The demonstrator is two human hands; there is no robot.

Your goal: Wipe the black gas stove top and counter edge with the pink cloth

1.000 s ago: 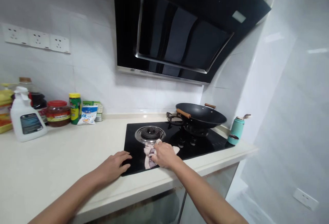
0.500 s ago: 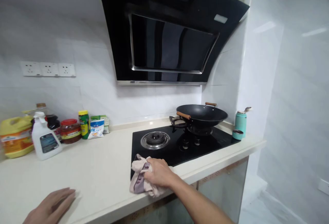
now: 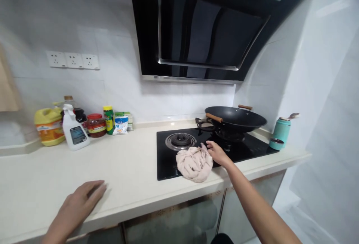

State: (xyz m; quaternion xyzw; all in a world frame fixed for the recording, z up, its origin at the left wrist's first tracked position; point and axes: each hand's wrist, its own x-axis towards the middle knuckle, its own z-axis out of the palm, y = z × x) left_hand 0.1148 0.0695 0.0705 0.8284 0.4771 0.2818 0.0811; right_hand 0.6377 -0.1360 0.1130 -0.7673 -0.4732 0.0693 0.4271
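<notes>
A crumpled pale pink cloth [image 3: 194, 164] lies bunched on the front left of the black glass gas stove [image 3: 165, 165], partly over its front edge. Beside it, my right hand [image 3: 218, 153] hovers over the stove with its fingers apart. The fingertips are close to the cloth's purple end; I cannot tell whether they touch it. One stove knob [image 3: 227, 147] shows to the right of this hand, and the other is hidden. My left hand [image 3: 81, 201] rests at the counter's front edge, fingers stretched out and holding nothing.
A black wok [image 3: 238, 120] with wooden handles sits on the right burner, near a teal flask [image 3: 282, 130]. The left burner [image 3: 181, 140] is bare. A spray bottle [image 3: 75, 130], a yellow jug [image 3: 49, 126] and jars stand along the wall. The range hood [image 3: 202, 34] overhangs the stove.
The cloth has moved from the stove's front left corner rightward and back onto the glass. My right hand has come off its bunched part. The view has shifted left and down.
</notes>
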